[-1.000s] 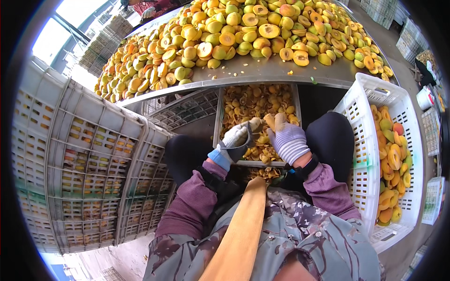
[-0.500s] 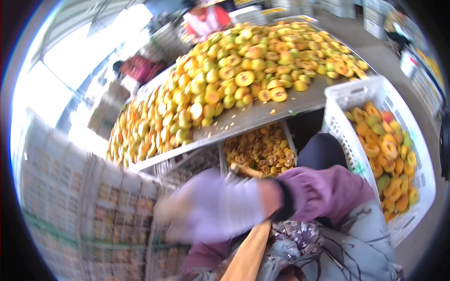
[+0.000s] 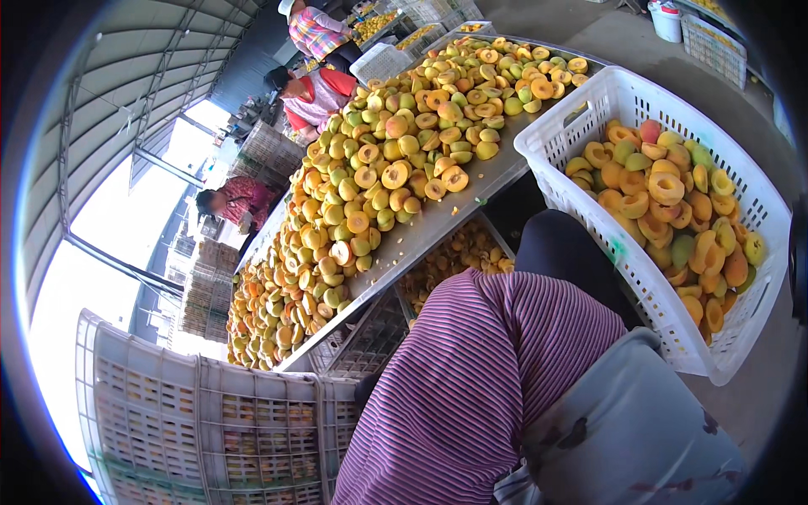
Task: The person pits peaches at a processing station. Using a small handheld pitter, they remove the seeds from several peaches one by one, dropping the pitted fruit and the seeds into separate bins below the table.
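**Halved Fruit, Heaped and Crated, with Striped Sleeve in Foreground**

Hands: left and right both out of sight; cannot tell whether open, closed or gripping anything.

Sleeve (image 3: 454, 379): striped in purple, pink and dark tones; bent, large in the near foreground, covering part of the area below the worktop (image 3: 502, 172). Beside it, smooth grey clothing (image 3: 631, 421) and a dark-clad knee (image 3: 551, 252), close to the white crate (image 3: 572, 189).

Halved fruit (image 3: 394, 175): yellow, orange and green, in a broad heap on the metal worktop (many cut faces upward, showing brownish hollows). Near the front edge, a narrow strip of bare metal with small scraps.

White crate: perforated, to the right of the knee, marked with green on the near side. Inside, more fruit halves (image 3: 665, 188), mostly orange-yellow, one with a red blush.

Below the worktop: a container of yellow-brown pieces (image 3: 463, 252), partly behind the sleeve; just left, a slanted grey crate (image 3: 362, 341).

Left: stacked pale crates (image 3: 151, 412), fruit colours visible through the slots.

Beyond the heap: three people, in a plaid shirt (image 3: 316, 34), a red-sleeved top (image 3: 320, 93) and a red patterned top (image 3: 244, 198). Far right: a white bucket (image 3: 665, 21) beside another crate (image 3: 714, 50).
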Action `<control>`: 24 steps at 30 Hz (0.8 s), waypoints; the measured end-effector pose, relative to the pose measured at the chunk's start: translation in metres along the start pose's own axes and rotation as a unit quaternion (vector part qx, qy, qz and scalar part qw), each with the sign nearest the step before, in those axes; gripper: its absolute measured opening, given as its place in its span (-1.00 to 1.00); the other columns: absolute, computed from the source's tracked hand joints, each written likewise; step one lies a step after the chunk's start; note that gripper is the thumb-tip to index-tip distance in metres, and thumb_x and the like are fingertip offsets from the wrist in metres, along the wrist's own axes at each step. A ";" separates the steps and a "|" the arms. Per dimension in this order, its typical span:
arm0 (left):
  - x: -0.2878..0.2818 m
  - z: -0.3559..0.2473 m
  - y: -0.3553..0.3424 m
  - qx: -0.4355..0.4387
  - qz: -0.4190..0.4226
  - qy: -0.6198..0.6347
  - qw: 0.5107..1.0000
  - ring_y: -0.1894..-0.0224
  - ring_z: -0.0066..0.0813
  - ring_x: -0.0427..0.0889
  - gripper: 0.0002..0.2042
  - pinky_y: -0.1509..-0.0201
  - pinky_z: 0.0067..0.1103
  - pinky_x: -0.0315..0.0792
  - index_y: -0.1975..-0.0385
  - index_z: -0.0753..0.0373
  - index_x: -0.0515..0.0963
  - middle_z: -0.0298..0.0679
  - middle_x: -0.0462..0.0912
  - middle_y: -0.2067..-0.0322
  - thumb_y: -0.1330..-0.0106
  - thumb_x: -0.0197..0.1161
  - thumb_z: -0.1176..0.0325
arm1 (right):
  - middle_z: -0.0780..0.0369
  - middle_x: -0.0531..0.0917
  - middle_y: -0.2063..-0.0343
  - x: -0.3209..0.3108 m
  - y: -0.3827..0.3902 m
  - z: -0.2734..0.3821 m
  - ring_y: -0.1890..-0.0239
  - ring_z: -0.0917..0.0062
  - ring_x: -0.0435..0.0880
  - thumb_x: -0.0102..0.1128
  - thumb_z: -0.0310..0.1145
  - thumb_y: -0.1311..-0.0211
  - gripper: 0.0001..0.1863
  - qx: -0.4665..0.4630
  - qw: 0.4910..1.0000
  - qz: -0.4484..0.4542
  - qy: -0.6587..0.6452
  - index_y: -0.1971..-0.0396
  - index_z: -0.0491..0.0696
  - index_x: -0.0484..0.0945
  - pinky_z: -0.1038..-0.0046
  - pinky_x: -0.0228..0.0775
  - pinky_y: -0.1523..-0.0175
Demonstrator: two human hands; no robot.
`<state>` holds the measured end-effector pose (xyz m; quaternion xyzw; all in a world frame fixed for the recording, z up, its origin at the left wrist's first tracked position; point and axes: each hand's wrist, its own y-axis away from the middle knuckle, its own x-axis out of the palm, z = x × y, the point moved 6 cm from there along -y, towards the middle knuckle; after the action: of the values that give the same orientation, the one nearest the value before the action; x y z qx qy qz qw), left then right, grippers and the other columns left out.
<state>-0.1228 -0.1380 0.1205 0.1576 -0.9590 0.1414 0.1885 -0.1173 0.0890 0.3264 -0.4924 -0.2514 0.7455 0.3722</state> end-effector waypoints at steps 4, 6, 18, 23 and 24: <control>0.016 -0.006 0.001 0.003 0.022 -0.033 0.999 0.21 -0.44 0.58 -0.74 0.06 -0.46 0.46 0.15 0.18 0.51 -0.31 0.59 0.29 -0.41 0.04 0.14 | 0.12 0.58 0.60 0.009 -0.005 0.011 0.52 0.27 0.63 0.14 -0.27 -0.05 -0.79 -0.001 1.000 0.004 -0.004 0.36 -0.06 0.50 0.34 0.48 0.40; 0.018 -0.006 0.004 -0.002 0.015 -0.045 0.999 0.22 -0.44 0.57 -0.74 0.06 -0.46 0.46 0.15 0.18 0.51 -0.31 0.59 0.29 -0.41 0.04 0.14 | 0.12 0.59 0.59 0.013 -0.010 0.020 0.53 0.27 0.63 0.14 -0.27 -0.06 -0.79 -0.008 1.000 0.004 -0.006 0.35 -0.06 0.50 0.34 0.49 0.40; -0.083 -0.007 0.044 -0.107 -0.181 -0.071 0.975 0.23 -0.44 0.56 -0.72 0.09 -0.51 0.46 0.13 0.21 0.50 -0.31 0.57 0.29 -0.41 0.05 0.14 | 0.13 0.61 0.58 0.007 0.003 0.095 0.55 0.28 0.64 0.12 -0.27 -0.14 -0.78 -0.084 0.996 -0.020 -0.012 0.26 -0.06 0.49 0.32 0.50 0.41; -0.147 -0.021 0.071 -0.094 -0.271 -0.029 0.958 0.23 -0.44 0.55 -0.72 0.09 -0.52 0.46 0.12 0.22 0.49 -0.31 0.57 0.29 -0.40 0.06 0.13 | 0.13 0.62 0.58 -0.024 0.020 0.108 0.55 0.28 0.65 0.11 -0.28 -0.17 -0.77 -0.109 0.992 -0.055 -0.028 0.23 -0.06 0.49 0.31 0.50 0.41; -0.157 -0.024 0.077 -0.087 -0.280 -0.020 0.956 0.23 -0.44 0.55 -0.72 0.10 -0.53 0.46 0.12 0.22 0.49 -0.31 0.57 0.29 -0.40 0.06 0.13 | 0.13 0.62 0.58 -0.043 0.029 0.110 0.56 0.29 0.65 0.11 -0.28 -0.18 -0.77 -0.109 0.990 -0.082 -0.024 0.22 -0.06 0.49 0.30 0.50 0.41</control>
<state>-0.0047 -0.0212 0.0620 0.4057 -0.8886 -0.0044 0.2139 -0.2175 0.0366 0.3710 -0.4893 -0.3794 0.6926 0.3700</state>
